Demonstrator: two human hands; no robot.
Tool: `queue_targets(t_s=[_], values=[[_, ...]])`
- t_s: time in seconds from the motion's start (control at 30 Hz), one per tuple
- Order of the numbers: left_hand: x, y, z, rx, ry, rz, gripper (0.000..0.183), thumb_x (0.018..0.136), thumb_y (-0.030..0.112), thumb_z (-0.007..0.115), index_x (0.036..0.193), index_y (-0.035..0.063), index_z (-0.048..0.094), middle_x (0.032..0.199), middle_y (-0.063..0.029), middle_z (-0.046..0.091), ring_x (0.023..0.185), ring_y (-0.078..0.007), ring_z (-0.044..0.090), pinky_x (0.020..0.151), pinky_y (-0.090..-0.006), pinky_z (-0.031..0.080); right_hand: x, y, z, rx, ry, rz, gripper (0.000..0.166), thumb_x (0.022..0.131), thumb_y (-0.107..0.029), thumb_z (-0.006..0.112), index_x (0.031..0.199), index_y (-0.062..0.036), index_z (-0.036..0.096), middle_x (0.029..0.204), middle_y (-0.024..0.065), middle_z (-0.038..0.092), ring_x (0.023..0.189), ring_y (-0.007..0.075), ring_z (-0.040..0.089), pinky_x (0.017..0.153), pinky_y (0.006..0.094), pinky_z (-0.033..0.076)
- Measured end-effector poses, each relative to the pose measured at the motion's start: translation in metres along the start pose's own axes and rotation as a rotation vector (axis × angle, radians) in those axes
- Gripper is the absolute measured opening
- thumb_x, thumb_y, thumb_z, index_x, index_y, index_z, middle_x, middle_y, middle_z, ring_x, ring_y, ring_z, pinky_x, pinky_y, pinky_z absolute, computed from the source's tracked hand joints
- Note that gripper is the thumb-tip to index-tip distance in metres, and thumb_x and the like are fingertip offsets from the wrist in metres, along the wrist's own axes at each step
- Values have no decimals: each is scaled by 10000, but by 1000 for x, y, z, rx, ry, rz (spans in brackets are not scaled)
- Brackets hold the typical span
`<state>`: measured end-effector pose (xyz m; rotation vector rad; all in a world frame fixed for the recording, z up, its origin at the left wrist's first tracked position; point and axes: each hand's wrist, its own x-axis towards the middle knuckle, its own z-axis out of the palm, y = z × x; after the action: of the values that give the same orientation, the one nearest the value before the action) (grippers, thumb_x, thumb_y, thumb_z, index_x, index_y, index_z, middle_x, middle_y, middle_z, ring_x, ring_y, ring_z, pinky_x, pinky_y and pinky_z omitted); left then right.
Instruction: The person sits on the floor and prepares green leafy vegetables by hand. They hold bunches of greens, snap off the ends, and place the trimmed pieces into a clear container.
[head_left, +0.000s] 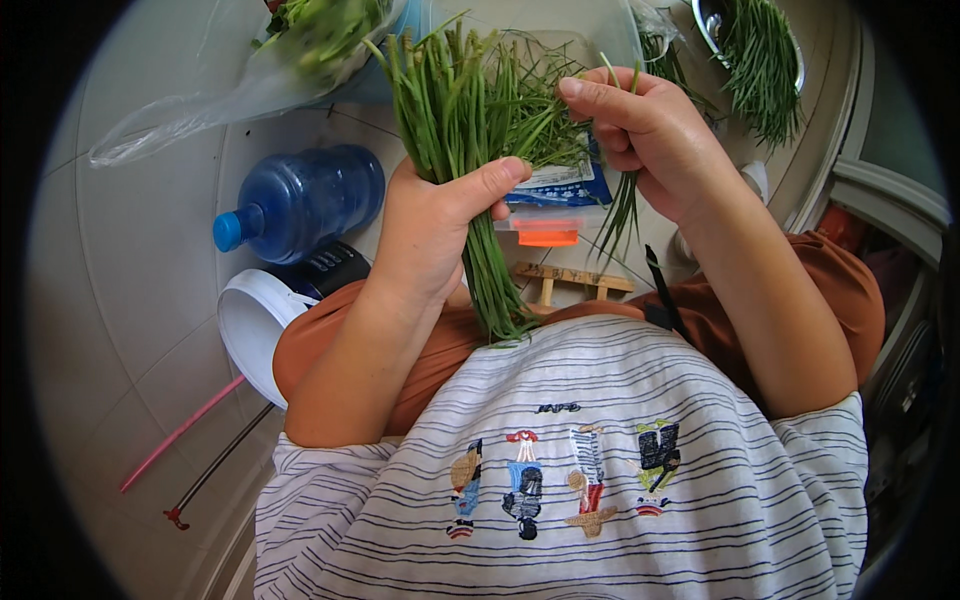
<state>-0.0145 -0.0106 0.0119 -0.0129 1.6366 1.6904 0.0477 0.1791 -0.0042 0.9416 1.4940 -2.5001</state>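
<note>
My left hand (442, 202) is closed around a thick bunch of green chives (457, 112), cut ends up and leaf tips hanging towards my lap. To its right, my right hand (645, 127) pinches a few thin chive stalks (622, 206) between thumb and fingers, their leaves dangling below. Behind the two hands, loose chive scraps (551, 127) lie heaped over a blue and white printed packet (562, 187). This heap rests on a clear plastic box with an orange latch (547, 232).
On the left a blue water jug (307, 199) lies on its side above a white bucket (251, 322). Leafy greens in a plastic bag (322, 45) stand at the back left. At the back right, a metal bowl (709, 30) holds more chives (761, 75). A small wooden stool (577, 277) stands near my knees.
</note>
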Motion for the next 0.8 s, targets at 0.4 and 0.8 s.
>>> queue_targets(t_s=[0.4, 0.8], values=[[5, -3, -5, -234, 64, -27, 160, 808, 86, 693, 931, 3, 633, 792, -52, 633, 584, -100, 543, 525, -223, 446, -3, -2, 5, 93, -55, -36, 152, 852, -205, 683, 923, -91, 611, 621, -93, 412, 504, 9, 289, 444, 177, 201], [7, -5, -4, -205, 76, -15, 164, 791, 76, 716, 910, 16, 619, 784, -33, 612, 589, -101, 536, 522, -225, 438, -6, 1, 7, 38, 36, -13, 288, 837, -335, 702, 935, -76, 622, 734, -60, 532, 544, 12, 355, 444, 174, 247]])
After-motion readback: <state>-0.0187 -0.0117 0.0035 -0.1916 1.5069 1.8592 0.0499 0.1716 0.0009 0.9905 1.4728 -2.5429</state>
